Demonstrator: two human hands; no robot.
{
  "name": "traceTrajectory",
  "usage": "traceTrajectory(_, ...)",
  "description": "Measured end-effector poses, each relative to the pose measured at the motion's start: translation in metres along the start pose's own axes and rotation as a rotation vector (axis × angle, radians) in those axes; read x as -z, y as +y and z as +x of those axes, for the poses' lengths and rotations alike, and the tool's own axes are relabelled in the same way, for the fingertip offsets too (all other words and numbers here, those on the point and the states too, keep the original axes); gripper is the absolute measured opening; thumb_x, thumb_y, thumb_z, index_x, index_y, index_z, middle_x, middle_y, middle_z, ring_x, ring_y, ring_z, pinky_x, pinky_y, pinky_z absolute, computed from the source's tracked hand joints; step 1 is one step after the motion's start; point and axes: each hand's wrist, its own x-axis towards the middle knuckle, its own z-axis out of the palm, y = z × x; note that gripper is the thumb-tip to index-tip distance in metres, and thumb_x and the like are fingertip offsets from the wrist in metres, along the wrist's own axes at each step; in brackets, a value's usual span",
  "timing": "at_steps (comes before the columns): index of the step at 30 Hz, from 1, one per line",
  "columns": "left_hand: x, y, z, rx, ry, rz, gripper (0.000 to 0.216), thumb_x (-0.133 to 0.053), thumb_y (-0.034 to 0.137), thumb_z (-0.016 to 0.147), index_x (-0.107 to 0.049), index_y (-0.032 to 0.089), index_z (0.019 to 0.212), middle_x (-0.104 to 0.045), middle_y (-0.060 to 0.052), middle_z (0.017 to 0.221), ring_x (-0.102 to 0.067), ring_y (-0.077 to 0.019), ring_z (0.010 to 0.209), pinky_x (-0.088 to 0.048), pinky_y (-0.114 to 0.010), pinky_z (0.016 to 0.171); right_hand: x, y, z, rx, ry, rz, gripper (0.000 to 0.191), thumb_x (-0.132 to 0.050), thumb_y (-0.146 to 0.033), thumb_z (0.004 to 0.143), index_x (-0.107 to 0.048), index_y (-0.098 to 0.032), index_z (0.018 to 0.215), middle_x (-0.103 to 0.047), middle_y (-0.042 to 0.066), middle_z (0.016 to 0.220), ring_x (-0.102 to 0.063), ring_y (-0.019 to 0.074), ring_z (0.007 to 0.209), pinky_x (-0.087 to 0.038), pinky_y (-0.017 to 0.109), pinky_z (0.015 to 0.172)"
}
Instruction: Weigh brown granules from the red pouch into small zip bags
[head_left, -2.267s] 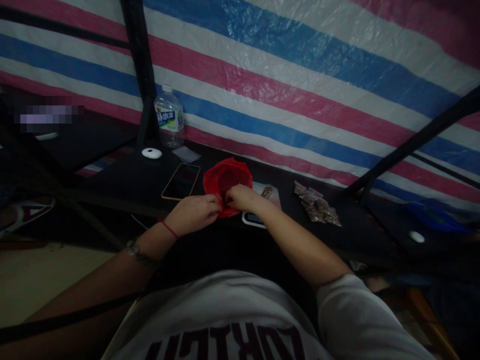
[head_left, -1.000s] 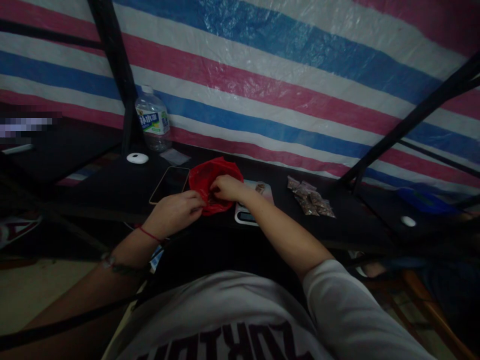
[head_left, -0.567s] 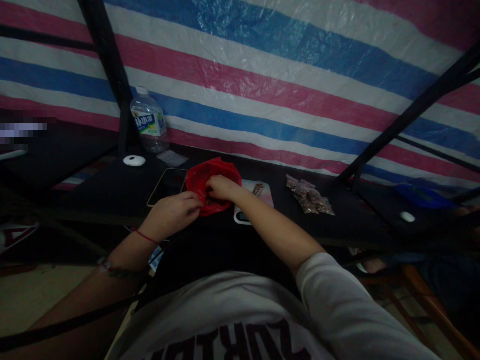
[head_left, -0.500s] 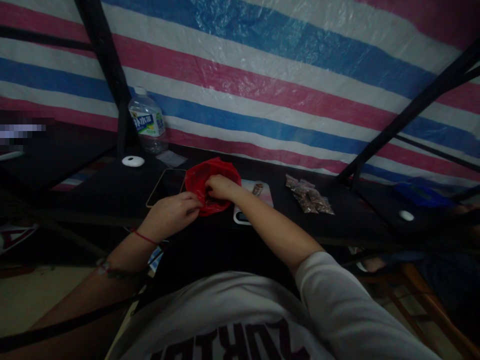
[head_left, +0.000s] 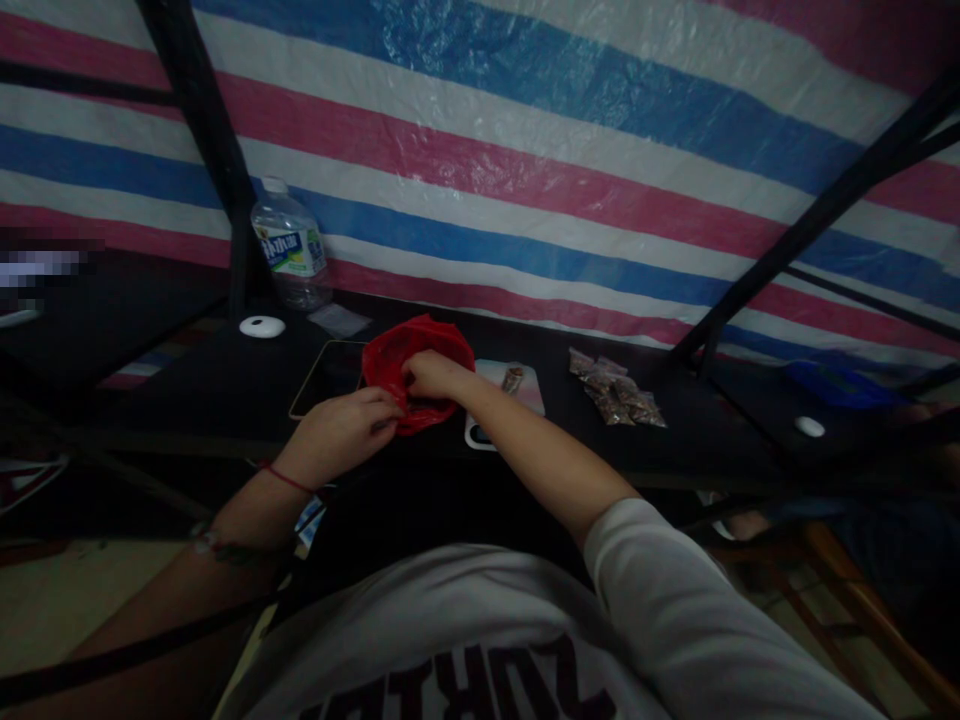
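Note:
A red plastic bag (head_left: 450,345) stands with its mouth spread on the black table. My left hand (head_left: 352,425) pinches the near left edge of its rim. My right hand (head_left: 435,375) reaches down into the bag; its fingertips are hidden inside, so what they touch cannot be made out. Just right of the bag lies a small white scale (head_left: 531,388), partly behind my right forearm. On it rests a small clear bag (head_left: 513,379) with brownish contents. Farther right is a pile of several similar filled clear bags (head_left: 619,392).
A phone-like dark slab with a light rim (head_left: 319,378) lies left of the red bag. Behind are a flat clear bag (head_left: 340,320), a large clear bottle (head_left: 292,250) and a white oval object (head_left: 262,327). Black frame posts (head_left: 199,120) flank a striped sheet.
The view has shifted slightly. My right hand stays inside the red bag, and my left hand keeps hold of its rim.

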Motion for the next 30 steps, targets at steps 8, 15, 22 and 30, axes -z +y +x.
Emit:
traceTrajectory(8, 0.0, -0.001, 0.0, 0.008, 0.006, 0.012, 0.028, -0.044, 0.03, 0.088, -0.07, 0.024, 0.092, -0.068, -0.003, 0.106, -0.065, -0.0168, 0.089, -0.05, -0.026, 0.069, -0.001, -0.004, 0.004, -0.031, -0.002, -0.044, 0.021, -0.06, -0.021, 0.078, -0.072, -0.013, 0.093, -0.072, 0.009, 0.089, -0.059, 0.0145, 0.071, -0.036, 0.023, 0.062)
traceTrajectory(15, 0.0, -0.003, 0.0, 0.005, 0.002, 0.003, 0.027, -0.044, 0.031, 0.088, -0.07, 0.025, 0.092, -0.068, -0.002, 0.105, -0.065, -0.0161, 0.087, -0.05, -0.026, 0.069, 0.019, 0.003, -0.022, -0.067, 0.0, -0.04, 0.021, -0.06, -0.016, 0.076, -0.073, -0.013, 0.092, -0.072, 0.007, 0.085, -0.059, 0.0139, 0.069, -0.037, 0.023, 0.061)
traceTrajectory(22, -0.001, -0.001, 0.0, -0.017, -0.011, -0.022, 0.027, -0.044, 0.031, 0.088, -0.07, 0.024, 0.092, -0.068, -0.003, 0.105, -0.065, -0.0159, 0.087, -0.05, -0.025, 0.07, 0.037, 0.012, -0.054, -0.029, 0.109, 0.142, 0.019, -0.061, -0.013, 0.077, -0.073, -0.012, 0.092, -0.07, 0.005, 0.085, -0.057, 0.0106, 0.071, -0.037, 0.021, 0.067)
traceTrajectory(30, -0.002, 0.0, 0.0, -0.008, 0.0, -0.051, 0.028, -0.044, 0.032, 0.087, -0.071, 0.024, 0.092, -0.068, -0.003, 0.107, -0.064, -0.0167, 0.088, -0.051, -0.027, 0.073, 0.072, 0.066, -0.126, -0.294, 0.335, 0.155, 0.016, -0.058, -0.015, 0.078, -0.07, -0.012, 0.088, -0.069, 0.004, 0.078, -0.058, 0.0114, 0.068, -0.038, 0.021, 0.062)
